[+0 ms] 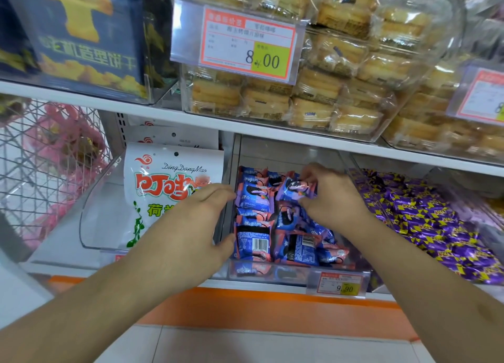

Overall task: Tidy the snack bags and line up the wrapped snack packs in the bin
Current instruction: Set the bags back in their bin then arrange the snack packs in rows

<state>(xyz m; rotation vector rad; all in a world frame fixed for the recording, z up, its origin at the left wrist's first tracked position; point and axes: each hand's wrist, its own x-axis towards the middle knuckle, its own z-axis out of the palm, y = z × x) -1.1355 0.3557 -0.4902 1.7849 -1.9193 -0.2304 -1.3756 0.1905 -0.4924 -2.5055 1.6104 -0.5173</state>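
bin (272, 271) centre frame, wrapped snack packs (253, 196) inside in rough rows | right hand (331, 196) grip pinched on one raised pack (298, 188) | left hand (201, 221) grip apart at bin's left wall | judged light, crinkly, slippery, crushable: hold by wrapper edges

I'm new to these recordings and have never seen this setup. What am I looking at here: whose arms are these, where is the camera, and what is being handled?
There is no machine. A person wears one wide-angle camera on the head, looking down a store shelf, so the two bare arms are that person's own. The right hand pinches one blue-and-pink wrapped snack pack above the clear middle bin, which holds more such packs in rough rows. The left hand rests open on that bin's left wall, holding nothing. Left of it stands a white snack bag; to the right lie purple wrapped candies. A price tag reads 9.90.
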